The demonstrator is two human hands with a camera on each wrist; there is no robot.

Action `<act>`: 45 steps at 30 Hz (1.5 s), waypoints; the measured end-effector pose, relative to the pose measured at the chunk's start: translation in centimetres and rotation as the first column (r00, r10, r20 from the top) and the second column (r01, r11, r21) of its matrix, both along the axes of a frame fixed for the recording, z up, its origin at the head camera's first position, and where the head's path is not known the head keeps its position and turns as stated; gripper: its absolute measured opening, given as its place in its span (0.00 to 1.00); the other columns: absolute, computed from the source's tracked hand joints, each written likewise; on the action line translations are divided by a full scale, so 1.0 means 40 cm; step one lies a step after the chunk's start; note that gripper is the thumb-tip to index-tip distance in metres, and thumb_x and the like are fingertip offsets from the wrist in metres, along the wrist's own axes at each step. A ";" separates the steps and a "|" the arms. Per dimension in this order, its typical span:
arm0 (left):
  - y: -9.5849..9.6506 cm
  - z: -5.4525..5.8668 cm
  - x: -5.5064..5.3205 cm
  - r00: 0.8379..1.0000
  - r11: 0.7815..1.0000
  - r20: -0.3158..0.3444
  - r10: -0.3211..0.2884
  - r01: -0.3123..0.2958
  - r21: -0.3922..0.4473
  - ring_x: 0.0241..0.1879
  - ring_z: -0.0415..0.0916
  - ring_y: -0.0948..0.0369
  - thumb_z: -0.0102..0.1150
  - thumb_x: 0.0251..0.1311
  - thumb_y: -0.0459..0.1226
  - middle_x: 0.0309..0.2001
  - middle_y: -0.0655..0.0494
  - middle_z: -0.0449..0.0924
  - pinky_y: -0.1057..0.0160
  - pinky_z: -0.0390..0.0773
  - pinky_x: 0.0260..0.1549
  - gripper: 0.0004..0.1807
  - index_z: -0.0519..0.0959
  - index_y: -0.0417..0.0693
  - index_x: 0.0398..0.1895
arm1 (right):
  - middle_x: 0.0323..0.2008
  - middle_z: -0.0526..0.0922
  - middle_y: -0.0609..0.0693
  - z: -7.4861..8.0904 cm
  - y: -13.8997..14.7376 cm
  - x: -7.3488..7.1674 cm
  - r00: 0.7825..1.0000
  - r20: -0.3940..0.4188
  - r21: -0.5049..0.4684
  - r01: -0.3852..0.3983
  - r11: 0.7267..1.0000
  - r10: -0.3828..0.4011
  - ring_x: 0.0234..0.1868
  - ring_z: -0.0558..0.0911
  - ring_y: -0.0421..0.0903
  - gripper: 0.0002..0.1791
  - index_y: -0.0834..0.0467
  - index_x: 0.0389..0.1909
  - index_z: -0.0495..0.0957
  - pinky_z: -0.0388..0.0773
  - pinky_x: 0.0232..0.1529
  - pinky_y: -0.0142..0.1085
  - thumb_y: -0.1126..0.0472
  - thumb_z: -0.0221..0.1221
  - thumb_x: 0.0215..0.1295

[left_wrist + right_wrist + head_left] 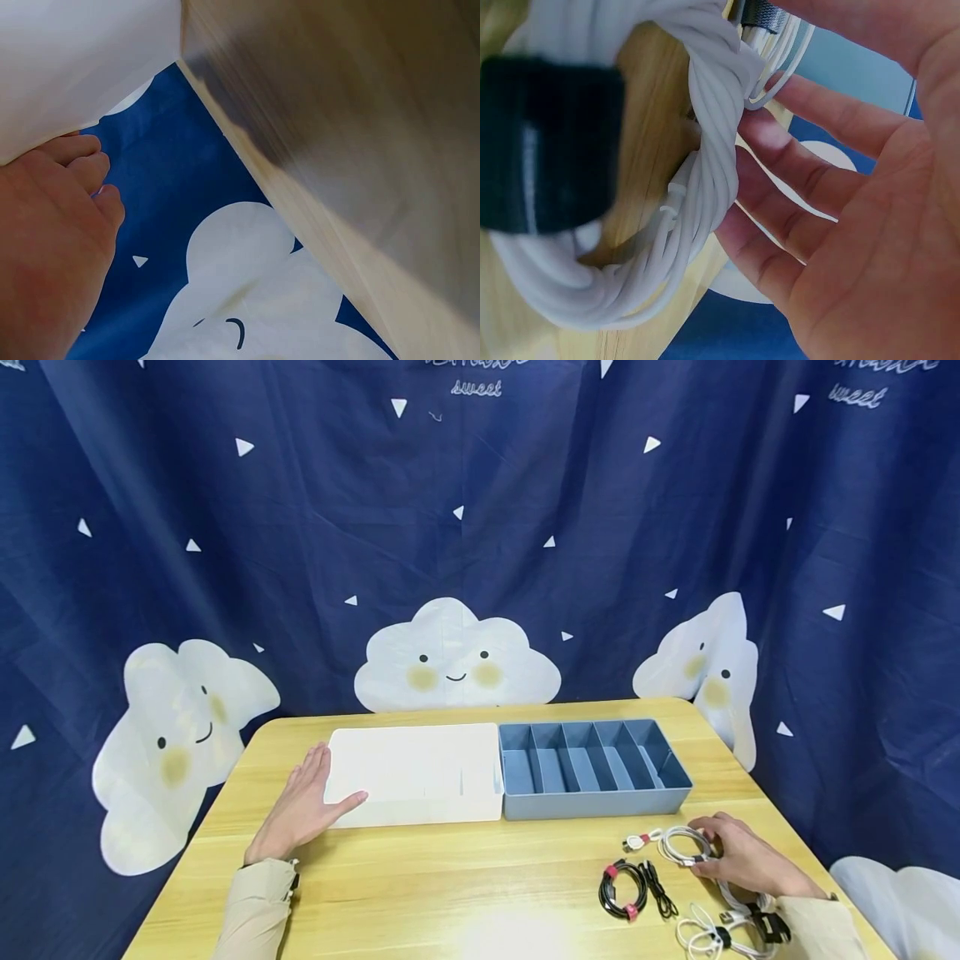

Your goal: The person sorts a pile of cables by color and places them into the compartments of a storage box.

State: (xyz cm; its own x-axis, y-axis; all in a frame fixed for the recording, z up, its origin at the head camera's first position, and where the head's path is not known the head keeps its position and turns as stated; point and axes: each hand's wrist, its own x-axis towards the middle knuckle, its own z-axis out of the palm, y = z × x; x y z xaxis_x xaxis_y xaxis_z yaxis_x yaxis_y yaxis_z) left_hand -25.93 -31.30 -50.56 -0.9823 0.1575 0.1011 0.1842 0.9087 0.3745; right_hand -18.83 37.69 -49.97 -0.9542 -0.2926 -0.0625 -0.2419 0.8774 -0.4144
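A white lid [412, 768] lies on the table, adjoining the left side of a blue-grey compartment box [600, 803]. My left hand [298, 806] rests at the lid's left edge, its fingers straight and the thumb over the front corner; the left wrist view shows that hand [56, 247] beside the white lid [82, 67]. On the right, my right hand [742, 857] has thumb and forefinger spread on either side of a coiled white cable [678, 832]. The right wrist view shows its fingers [810, 165] extended behind a nearer white coil [716, 127] with a black strap [551, 146].
Left of the right hand lie a black coiled cable with red ties [621, 912], a small black cable [657, 889] and a short white cable with a red tie [636, 841]. A white cable bundle [701, 935] lies near the front. A blue curtain [465, 543] hangs behind the table.
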 end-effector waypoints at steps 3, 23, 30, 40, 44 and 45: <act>-0.001 -0.001 0.001 1.000 1.000 0.001 0.001 -0.001 0.001 0.84 0.32 0.39 0.52 0.63 0.73 0.84 0.36 0.33 0.33 0.39 0.80 0.67 0.38 0.32 0.82 | 0.37 0.76 0.46 -0.001 -0.001 -0.002 1.000 -0.004 -0.004 0.004 1.000 -0.004 0.36 0.70 0.36 0.31 0.64 0.53 0.82 0.70 0.35 0.31 0.54 0.78 0.50; -0.003 -0.004 0.002 1.000 1.000 0.008 0.002 -0.002 0.001 0.84 0.33 0.39 0.52 0.62 0.73 0.84 0.36 0.33 0.32 0.41 0.79 0.67 0.38 0.32 0.82 | 0.36 0.77 0.46 -0.014 -0.011 -0.001 0.997 -0.080 -0.032 0.002 0.999 -0.004 0.33 0.70 0.33 0.28 0.63 0.50 0.82 0.69 0.32 0.30 0.53 0.77 0.52; -0.005 -0.005 -0.002 1.000 1.000 0.012 -0.002 0.002 0.005 0.84 0.33 0.39 0.53 0.63 0.73 0.84 0.36 0.33 0.33 0.40 0.80 0.67 0.37 0.32 0.82 | 0.38 0.78 0.45 0.001 -0.024 0.005 0.984 -0.179 -0.025 0.016 1.000 -0.020 0.36 0.72 0.35 0.29 0.61 0.49 0.83 0.73 0.35 0.32 0.50 0.79 0.51; -0.003 -0.001 0.002 1.000 1.000 0.023 0.001 -0.001 0.009 0.84 0.31 0.40 0.52 0.63 0.73 0.85 0.37 0.32 0.33 0.39 0.80 0.67 0.36 0.33 0.82 | 0.39 0.78 0.45 0.026 -0.041 0.010 0.977 -0.213 -0.039 -0.010 0.999 0.001 0.39 0.73 0.36 0.28 0.60 0.50 0.83 0.76 0.39 0.35 0.50 0.78 0.53; -0.002 0.003 0.001 0.999 1.000 0.032 0.002 -0.003 0.010 0.85 0.31 0.40 0.51 0.62 0.73 0.85 0.37 0.32 0.33 0.40 0.80 0.67 0.36 0.33 0.82 | 0.39 0.78 0.45 0.043 -0.053 0.008 0.972 -0.234 -0.050 -0.038 0.998 0.025 0.39 0.74 0.35 0.27 0.60 0.50 0.83 0.76 0.39 0.35 0.51 0.78 0.53; -0.002 0.004 0.001 0.999 1.000 0.034 0.003 -0.003 0.009 0.85 0.30 0.40 0.51 0.62 0.74 0.85 0.37 0.31 0.33 0.40 0.80 0.67 0.36 0.33 0.82 | 0.39 0.78 0.45 0.047 -0.056 0.006 0.971 -0.235 -0.050 -0.043 0.998 0.030 0.39 0.74 0.36 0.27 0.61 0.50 0.83 0.76 0.39 0.35 0.51 0.78 0.53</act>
State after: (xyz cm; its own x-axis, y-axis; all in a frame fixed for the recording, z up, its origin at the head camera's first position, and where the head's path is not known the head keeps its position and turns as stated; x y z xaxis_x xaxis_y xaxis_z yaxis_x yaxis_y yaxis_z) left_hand -25.90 -31.37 -50.39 -0.9857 0.1538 0.0690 0.1685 0.9057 0.3889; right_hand -18.60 35.46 -48.10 -0.9288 -0.3246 0.1785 -0.3697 0.8437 -0.3892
